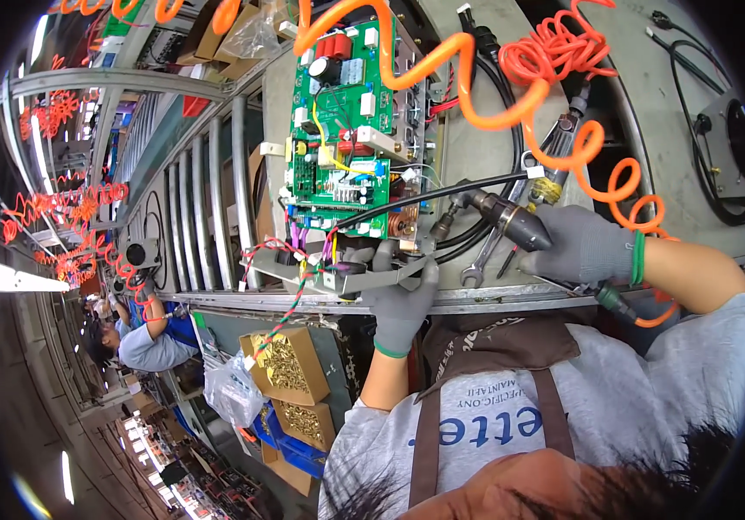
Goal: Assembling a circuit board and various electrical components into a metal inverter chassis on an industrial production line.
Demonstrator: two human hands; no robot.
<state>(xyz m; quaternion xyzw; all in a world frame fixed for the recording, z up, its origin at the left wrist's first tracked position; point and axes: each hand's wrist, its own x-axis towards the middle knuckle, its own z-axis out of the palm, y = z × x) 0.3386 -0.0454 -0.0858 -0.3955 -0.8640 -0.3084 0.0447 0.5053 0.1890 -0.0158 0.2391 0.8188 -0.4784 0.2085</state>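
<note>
At the near edge of the table (476, 299), the green circuit board (351, 130) already sits populated and wired on its grey metal chassis (346, 276). The left hand (400, 303) grips that chassis's near edge. The right hand (576, 245) is closed around an air screwdriver (498, 211) aimed at the board's near corner, so fastening there looks unfinished.

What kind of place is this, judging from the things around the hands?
Probably an electronics assembly line in a factory. The left hand steadies a metal frame carrying a green circuit board, the right hand holds an air screwdriver on an orange coiled hose, and another worker sits nearby.
</note>
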